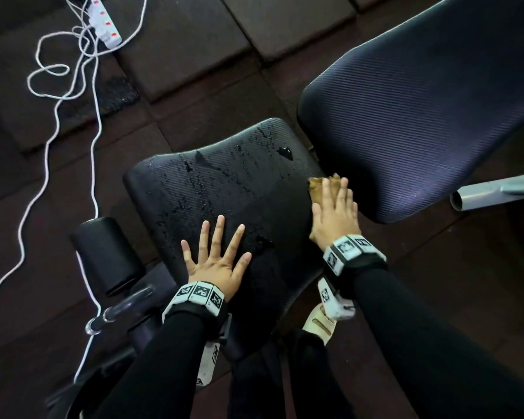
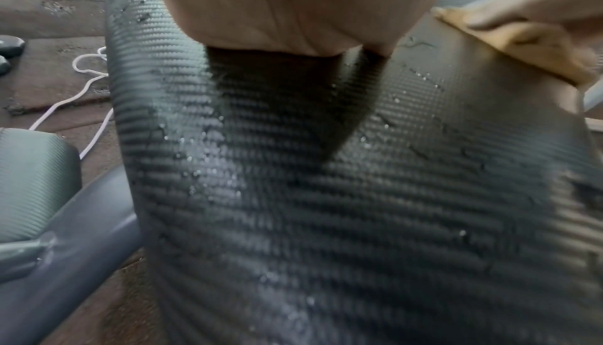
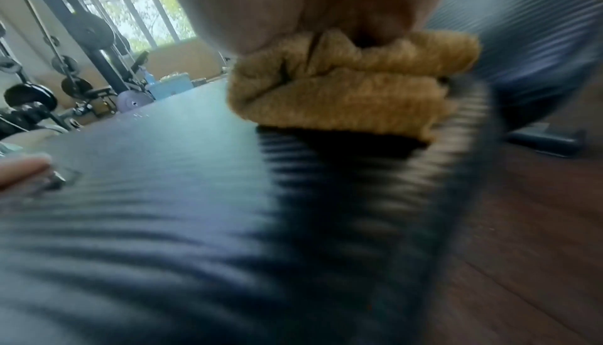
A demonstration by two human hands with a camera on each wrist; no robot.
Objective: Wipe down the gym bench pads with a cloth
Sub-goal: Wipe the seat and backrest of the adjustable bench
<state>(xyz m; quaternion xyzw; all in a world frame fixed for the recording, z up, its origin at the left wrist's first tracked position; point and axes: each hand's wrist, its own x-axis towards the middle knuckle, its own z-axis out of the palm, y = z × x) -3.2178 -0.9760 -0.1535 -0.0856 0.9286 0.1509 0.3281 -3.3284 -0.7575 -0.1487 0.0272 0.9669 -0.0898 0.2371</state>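
The black seat pad (image 1: 239, 189) of the gym bench lies below me, speckled with water drops (image 1: 285, 152). My left hand (image 1: 217, 258) lies flat on its near part with the fingers spread and holds nothing. At the pad's right edge my right hand (image 1: 335, 213) presses flat on a bunched tan cloth (image 1: 316, 184), straight fingers on top. The right wrist view shows the cloth (image 3: 352, 92) folded under the palm. The cloth (image 2: 522, 41) also shows at the upper right of the left wrist view, on the wet pad (image 2: 326, 195). The ribbed back pad (image 1: 421, 101) rises to the right.
A white power strip (image 1: 105, 24) and looped white cables (image 1: 70, 80) lie on the dark floor mats at the upper left. A black roller pad (image 1: 106, 255) and the bench's frame sit at the lower left. A grey frame tube (image 1: 490, 192) juts out on the right.
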